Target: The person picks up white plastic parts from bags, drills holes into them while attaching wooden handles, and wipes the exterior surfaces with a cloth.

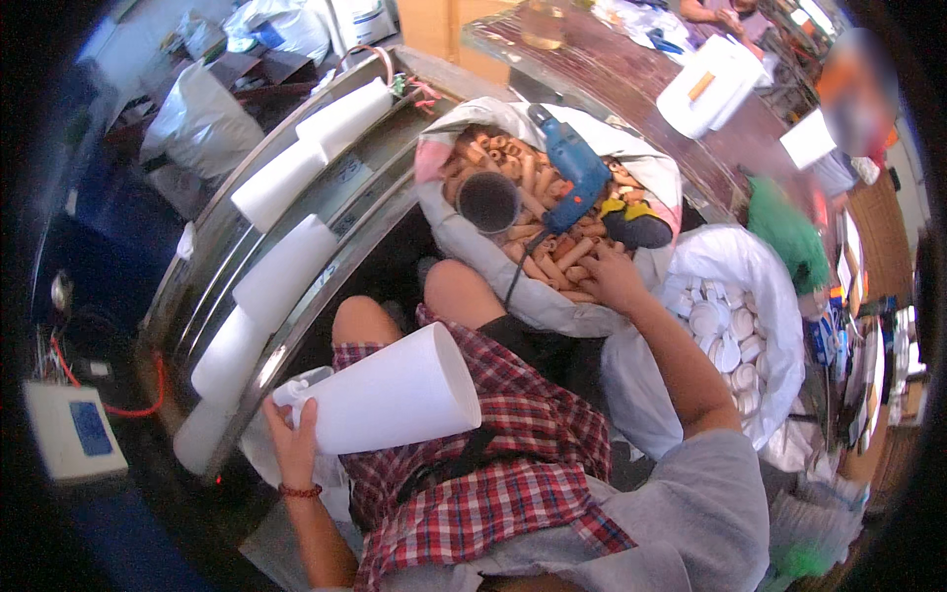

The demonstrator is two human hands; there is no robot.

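Observation:
My left hand grips the narrow end of a white tapered sleeve over my lap, its wide round end toward the right. A small white fitting shows at the narrow end by my fingers. My right hand reaches into a white sack filled with tan tubes. Its fingers bend down around a tube at the sack's near right side; the fingertips are partly hidden among the tubes. A blue power drill with a yellow and black end lies on the tubes beside a dark round cup.
Several white tapered sleeves lie along a metal-railed rack at left. A white bag holding white round caps stands at right. Behind is a dark red table with a white tray; another person sits beyond it.

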